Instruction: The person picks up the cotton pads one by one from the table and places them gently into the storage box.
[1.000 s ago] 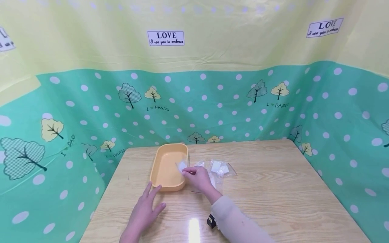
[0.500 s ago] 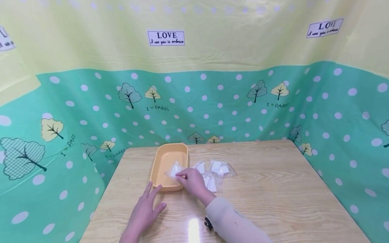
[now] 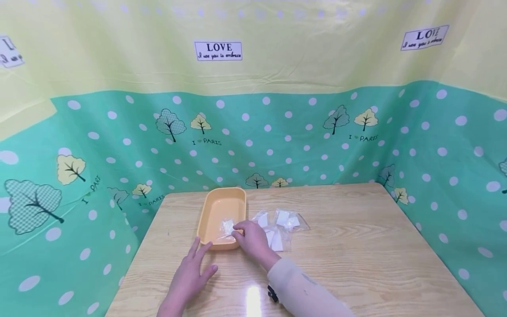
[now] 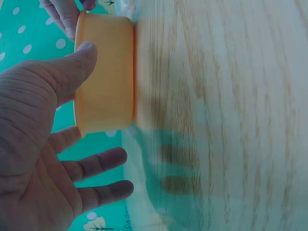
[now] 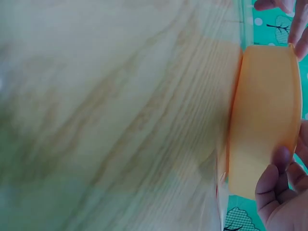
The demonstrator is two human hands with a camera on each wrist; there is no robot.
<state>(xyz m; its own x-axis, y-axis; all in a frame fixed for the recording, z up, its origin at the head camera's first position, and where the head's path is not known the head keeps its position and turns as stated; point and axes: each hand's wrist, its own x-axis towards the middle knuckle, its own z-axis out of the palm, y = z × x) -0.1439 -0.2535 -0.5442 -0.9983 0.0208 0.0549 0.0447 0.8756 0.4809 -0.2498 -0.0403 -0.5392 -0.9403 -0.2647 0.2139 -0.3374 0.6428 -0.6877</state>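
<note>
While the left hand, its grip spread with fingers well apart, touches the near rim of the orange tray on the table, the right hand reaches over the tray's right side, its fingertips at a clear-and-white packet; whether that grip is clamped on it cannot be told. This packet is inside the tray's near right part, and similar loose packets lie on the table just right of the tray. Behind everything hangs a green-and-yellow curtain.
</note>
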